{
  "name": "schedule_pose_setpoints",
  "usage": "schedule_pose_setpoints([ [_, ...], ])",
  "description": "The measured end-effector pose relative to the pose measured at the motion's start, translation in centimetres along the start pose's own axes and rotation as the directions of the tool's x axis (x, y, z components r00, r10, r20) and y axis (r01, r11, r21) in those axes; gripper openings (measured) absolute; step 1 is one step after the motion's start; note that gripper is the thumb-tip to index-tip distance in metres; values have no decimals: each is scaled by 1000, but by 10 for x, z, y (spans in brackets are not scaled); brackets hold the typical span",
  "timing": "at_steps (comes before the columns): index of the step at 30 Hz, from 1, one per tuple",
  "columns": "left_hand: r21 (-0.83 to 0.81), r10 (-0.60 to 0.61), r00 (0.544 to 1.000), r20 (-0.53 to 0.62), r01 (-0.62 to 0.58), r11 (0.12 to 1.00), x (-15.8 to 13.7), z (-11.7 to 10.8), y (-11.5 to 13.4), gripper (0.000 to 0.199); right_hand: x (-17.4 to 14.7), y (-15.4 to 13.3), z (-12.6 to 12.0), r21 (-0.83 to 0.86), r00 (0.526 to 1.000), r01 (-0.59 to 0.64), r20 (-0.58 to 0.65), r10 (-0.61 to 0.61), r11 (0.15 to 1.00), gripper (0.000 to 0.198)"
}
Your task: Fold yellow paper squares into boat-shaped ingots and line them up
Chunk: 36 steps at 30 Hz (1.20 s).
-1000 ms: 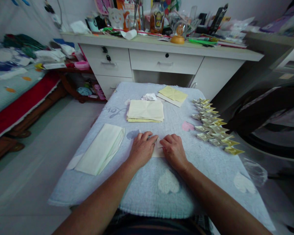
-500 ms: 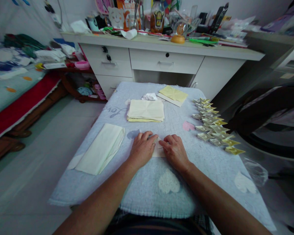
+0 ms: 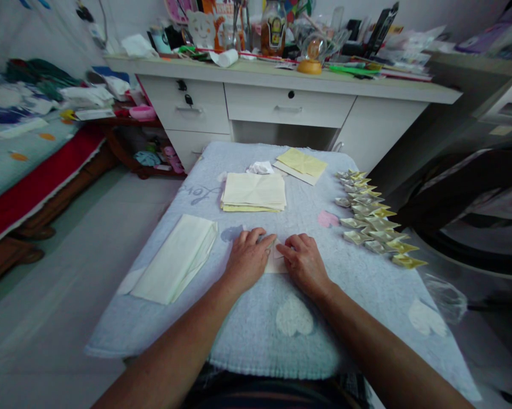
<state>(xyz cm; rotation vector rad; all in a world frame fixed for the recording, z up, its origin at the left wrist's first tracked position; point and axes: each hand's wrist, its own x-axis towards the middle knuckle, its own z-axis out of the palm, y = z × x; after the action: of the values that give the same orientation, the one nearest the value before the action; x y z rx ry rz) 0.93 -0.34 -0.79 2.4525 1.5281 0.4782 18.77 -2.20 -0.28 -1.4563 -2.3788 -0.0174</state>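
A small pale folded sheet of paper [image 3: 275, 264] lies on the cloth-covered table before me, mostly covered by my fingers. From its left side, my left hand [image 3: 248, 255] holds the paper, thumb and forefinger reaching over it. At its right edge, my right hand [image 3: 303, 260] has its fingers curled and pressed together on the paper. Fingertips of both hands meet near the paper's upper part, where the folds are too small to make out. Beyond my hands sits a stack of creased cream and yellow sheets [image 3: 254, 192]. Several small folded paper boats [image 3: 373, 218] stand in rows at the right.
A folded pale sheet bundle [image 3: 177, 258] lies at the left of the table. Yellow and white sheets [image 3: 302, 163] and a crumpled white tissue [image 3: 260, 168] are at the back. Behind stands a cluttered white desk [image 3: 264, 105]. A clear plastic bag [image 3: 445, 298] hangs by the right edge.
Both hands stay at the same place on the paper. Only a very slight shift of the right fingers shows.
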Motion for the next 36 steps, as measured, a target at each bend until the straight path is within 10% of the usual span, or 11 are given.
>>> schedule_pose_setpoints([
  [36, 18, 8, 1000, 10, -8, 1000, -1, -4, 3, 43, -6, 8, -3, 29, 993, 105, 44, -106, 994, 27],
])
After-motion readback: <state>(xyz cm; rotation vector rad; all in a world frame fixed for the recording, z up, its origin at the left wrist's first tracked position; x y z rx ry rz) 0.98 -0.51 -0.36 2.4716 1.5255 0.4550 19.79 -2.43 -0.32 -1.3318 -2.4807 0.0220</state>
